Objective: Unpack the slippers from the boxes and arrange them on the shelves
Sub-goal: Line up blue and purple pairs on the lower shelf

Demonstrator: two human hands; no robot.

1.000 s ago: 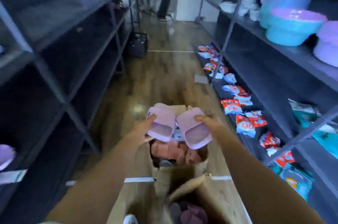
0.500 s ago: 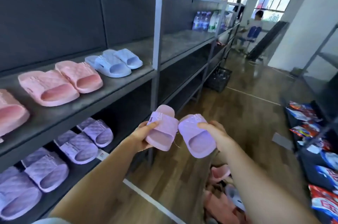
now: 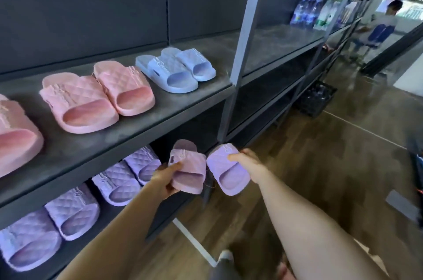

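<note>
I hold one purple slipper in each hand, in front of the lower shelf's right end. My left hand [image 3: 165, 180] grips the left purple slipper [image 3: 188, 171] at its side. My right hand [image 3: 246, 160] pinches the right purple slipper [image 3: 226, 171] over its strap. On the lower shelf [image 3: 128, 213] stand two pairs of purple slippers [image 3: 123, 179], just left of my hands. The upper shelf [image 3: 160, 117] carries pink slippers [image 3: 96, 96] and one pair of blue slippers [image 3: 176, 69]. The box is out of view.
A grey upright post [image 3: 238, 55] stands just right of my hands. Further right the shelving holds bottles [image 3: 309, 13] at the far end. A black basket [image 3: 317, 99] sits on the wooden floor. A person [image 3: 380, 25] is down the aisle.
I have turned from the box on the floor to the left shelving and carried the purple pair up to the lower shelf's right end. Both hands kept their hold.
</note>
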